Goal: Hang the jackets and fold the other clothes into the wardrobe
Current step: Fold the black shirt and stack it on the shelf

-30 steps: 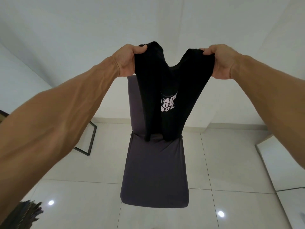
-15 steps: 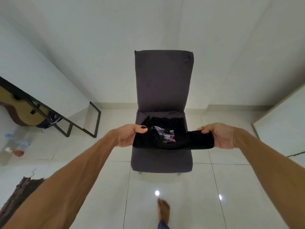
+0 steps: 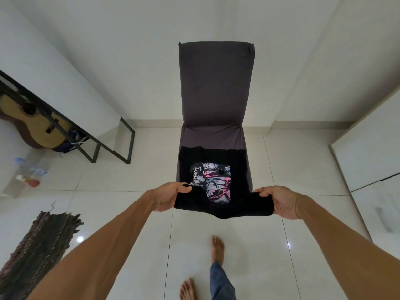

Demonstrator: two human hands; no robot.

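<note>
Your fingertips vanish under the black shirt (image 3: 238, 185), whose near edge hides part of the chair (image 3: 216, 87) seat. The guitar (image 3: 32, 126) and rug (image 3: 36, 252) run off the left edge; the bottles (image 3: 28, 172) blur.

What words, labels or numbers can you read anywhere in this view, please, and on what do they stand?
None can be read.
Black T-shirt, held by the left hand and right hand over the chair: a picture print, no legible lettering.
Bottles on the floor: labels too small and blurred.
</note>
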